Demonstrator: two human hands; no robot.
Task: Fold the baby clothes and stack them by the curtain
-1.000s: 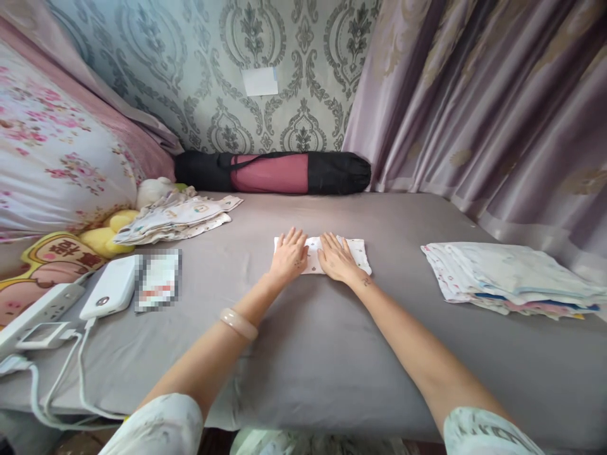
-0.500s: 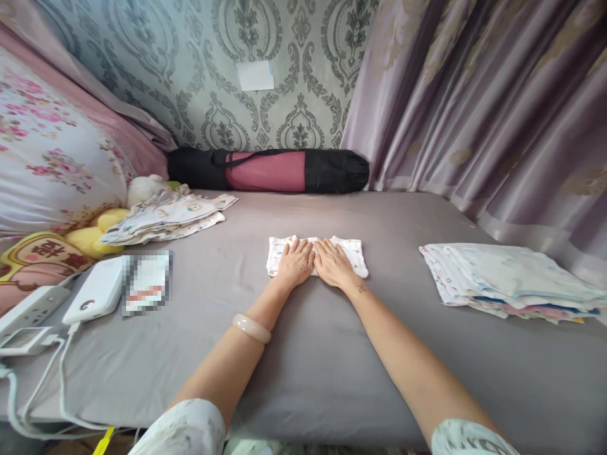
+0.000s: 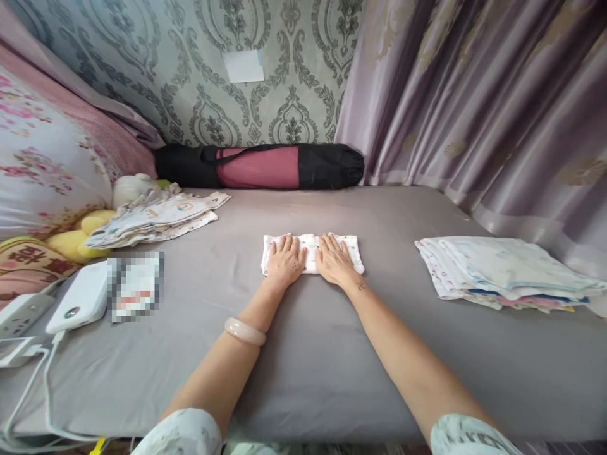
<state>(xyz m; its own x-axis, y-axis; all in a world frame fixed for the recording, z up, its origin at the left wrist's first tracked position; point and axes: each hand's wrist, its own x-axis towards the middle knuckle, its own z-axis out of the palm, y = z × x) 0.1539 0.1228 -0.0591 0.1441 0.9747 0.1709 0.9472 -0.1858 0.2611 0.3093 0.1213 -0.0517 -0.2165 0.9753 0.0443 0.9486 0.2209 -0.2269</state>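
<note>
A small white folded cloth (image 3: 310, 254) with a fine print lies flat as a narrow rectangle on the grey bed sheet (image 3: 332, 341). My left hand (image 3: 286, 260) rests palm down on its left half, fingers stretched out. On the right half, my right hand (image 3: 336, 259) also lies flat, its fingers pointing away from me. A strip of the cloth shows between the two hands, and its ends stick out on both sides. Neither hand grips it.
Folded cloths (image 3: 502, 265) are stacked at the right. Printed baby clothes (image 3: 156, 218) lie at the left by plush toys (image 3: 71, 243). Nearer are a white power bank (image 3: 78, 297), a power strip (image 3: 23, 316) and cables. A black and pink roll bag (image 3: 258, 167) lies along the wall.
My hands have slid apart on the cloth, the left one leftward, opening a gap between them. The view has shifted slightly to the right.
</note>
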